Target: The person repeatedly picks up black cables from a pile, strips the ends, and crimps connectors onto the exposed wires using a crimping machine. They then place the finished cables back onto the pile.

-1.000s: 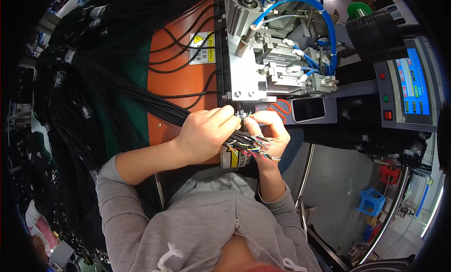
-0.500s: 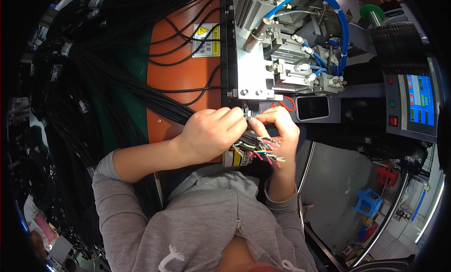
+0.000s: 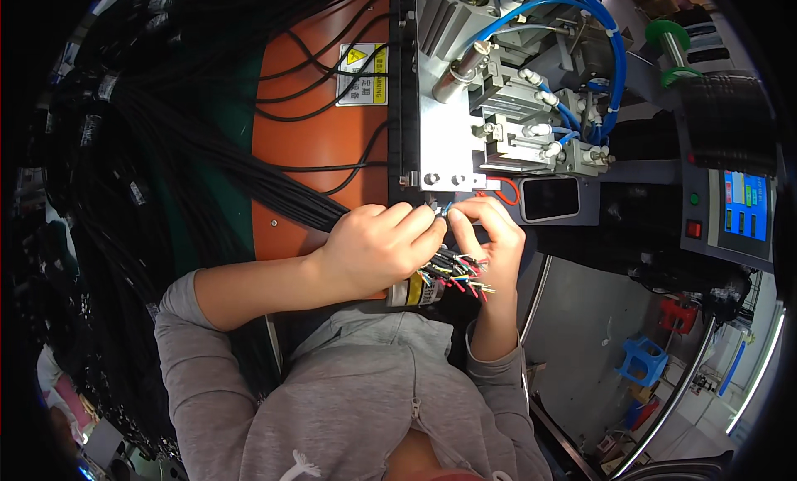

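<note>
A bundle of black cables (image 3: 299, 200) comes from the left and runs into my left hand (image 3: 383, 247), whose fingers are wrapped round it. Its cut ends, with thin red, yellow, white and black wires (image 3: 466, 275) fanned out, stick out below my left fingers towards my right wrist. My right hand (image 3: 496, 239) has thumb and forefinger pinched together at a small bluish wire end (image 3: 447, 209), just under the machine's front edge. The left fingertips meet the right ones there. Exactly how that tiny piece is gripped is hidden.
A pneumatic machine (image 3: 498, 99) with blue hoses stands ahead, beside an orange surface (image 3: 320, 136) with black leads. A phone (image 3: 550, 197) lies right of it. A control screen (image 3: 743, 203) is far right; a round tin (image 3: 407, 292) sits below my hands. Thick black cables hang at left.
The view has shifted slightly. My fingertips stay together below the machine, where a bluish wire end now shows between them. The left hand still holds the cable bundle.
</note>
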Demonstrator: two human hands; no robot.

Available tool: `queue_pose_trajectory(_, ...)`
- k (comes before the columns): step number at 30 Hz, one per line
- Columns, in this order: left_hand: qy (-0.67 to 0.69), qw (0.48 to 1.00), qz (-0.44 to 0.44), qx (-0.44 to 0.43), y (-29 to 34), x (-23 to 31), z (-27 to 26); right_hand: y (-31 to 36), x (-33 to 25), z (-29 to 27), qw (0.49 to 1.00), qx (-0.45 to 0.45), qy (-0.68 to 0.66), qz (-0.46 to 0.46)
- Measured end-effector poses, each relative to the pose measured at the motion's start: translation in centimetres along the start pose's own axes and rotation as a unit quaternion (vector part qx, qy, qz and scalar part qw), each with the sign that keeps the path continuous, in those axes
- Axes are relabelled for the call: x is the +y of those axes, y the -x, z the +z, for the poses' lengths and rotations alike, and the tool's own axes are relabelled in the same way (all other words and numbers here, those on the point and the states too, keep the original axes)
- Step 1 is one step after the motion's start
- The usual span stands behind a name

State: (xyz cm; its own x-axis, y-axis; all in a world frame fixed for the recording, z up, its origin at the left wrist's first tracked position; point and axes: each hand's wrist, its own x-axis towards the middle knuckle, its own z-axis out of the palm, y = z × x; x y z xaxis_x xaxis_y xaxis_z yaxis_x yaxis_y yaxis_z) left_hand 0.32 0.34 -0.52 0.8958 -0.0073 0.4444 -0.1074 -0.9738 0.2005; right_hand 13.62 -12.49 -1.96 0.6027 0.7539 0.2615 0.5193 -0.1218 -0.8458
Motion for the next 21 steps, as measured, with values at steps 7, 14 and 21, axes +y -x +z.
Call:
queue_pose_trajectory(7,-0.018,0.999,-0.046,-0.021,-0.3,0.6,-0.4,0.1,-0.3,0.5,0.999,-0.019,0.036,0.015)
queue_pose_trajectory(14,-0.029,0.998,-0.049,-0.009,-0.5,0.6,-0.3,0.5,0.9,1.8,0.996,0.069,0.024,-0.048)
queue_pose_trajectory(21,-0.029,0.999,-0.031,0.020,-0.8,0.0,0.1,1.3,2.4,2.4,0.929,0.028,-0.286,0.234)
